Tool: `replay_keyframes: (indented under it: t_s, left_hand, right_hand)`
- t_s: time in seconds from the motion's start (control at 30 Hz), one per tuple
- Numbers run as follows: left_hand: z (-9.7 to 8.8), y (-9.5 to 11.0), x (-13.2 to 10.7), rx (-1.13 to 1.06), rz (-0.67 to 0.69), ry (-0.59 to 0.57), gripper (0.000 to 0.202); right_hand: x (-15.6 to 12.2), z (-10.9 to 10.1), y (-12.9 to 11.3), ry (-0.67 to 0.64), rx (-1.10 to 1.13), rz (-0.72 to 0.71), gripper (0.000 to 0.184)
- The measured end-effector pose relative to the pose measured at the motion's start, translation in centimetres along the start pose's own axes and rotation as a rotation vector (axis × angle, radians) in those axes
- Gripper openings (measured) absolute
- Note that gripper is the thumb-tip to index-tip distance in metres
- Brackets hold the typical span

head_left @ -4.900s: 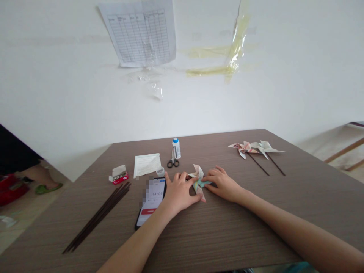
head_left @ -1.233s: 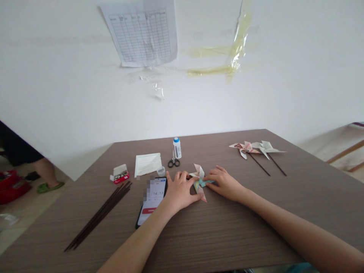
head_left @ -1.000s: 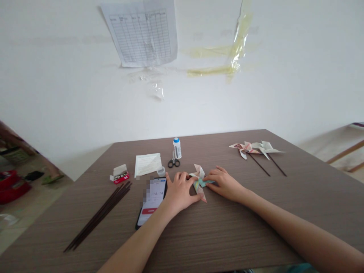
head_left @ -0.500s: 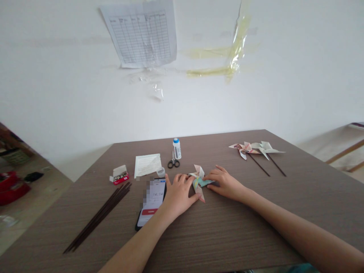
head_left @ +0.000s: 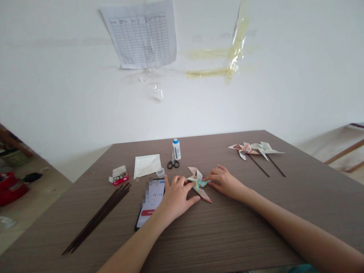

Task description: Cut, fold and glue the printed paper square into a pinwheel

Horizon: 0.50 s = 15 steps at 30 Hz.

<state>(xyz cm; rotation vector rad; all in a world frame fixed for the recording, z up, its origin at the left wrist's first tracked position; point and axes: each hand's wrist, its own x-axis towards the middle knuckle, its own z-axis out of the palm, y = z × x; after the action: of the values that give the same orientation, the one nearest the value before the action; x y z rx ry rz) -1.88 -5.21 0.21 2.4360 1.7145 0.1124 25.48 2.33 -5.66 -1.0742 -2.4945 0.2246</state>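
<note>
A paper pinwheel [head_left: 201,184] with pink, pale and light-blue blades lies flat on the table between my hands. My left hand [head_left: 176,195] is spread at its left side, index fingertip on the paper near the centre and thumb apart beside the lower blade. From the other side, my right hand [head_left: 226,182] has its fingertips closed on the tip of the light-blue blade. Under my left wrist a phone [head_left: 150,203] with a lit screen is partly covered.
Brown sticks [head_left: 98,218] lie in a bundle at left, near a small open red-and-white box [head_left: 119,176]. Behind the hands are a paper packet [head_left: 147,165], a small clear cup [head_left: 160,173], scissors [head_left: 173,163] and a blue-capped bottle [head_left: 176,149]. Two pinwheels on sticks [head_left: 258,165] lie at right.
The pinwheel has turned slightly, its upper blade now pointing left and its lower blade right. My left thumb has come off the lower blade. My right fingers have shifted little.
</note>
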Motion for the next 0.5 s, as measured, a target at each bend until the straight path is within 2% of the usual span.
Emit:
replay_keyframes:
  t_s: [0.23, 0.37, 0.5]
  left_hand:
    - [0.1, 0.2, -0.1, 0.004, -0.004, 0.055, 0.036]
    - [0.1, 0.2, -0.1, 0.012, 0.004, 0.082, 0.034]
    - [0.2, 0.1, 0.0, 0.003, 0.020, 0.096, 0.032]
  right_hand:
    - [0.0, 0.0, -0.4, 0.026, 0.005, -0.003, 0.040]
    - [-0.1, -0.1, -1.4, 0.072, 0.008, -0.059, 0.038]
    - [-0.2, 0.1, -2.3, 0.046, -0.014, -0.105, 0.034]
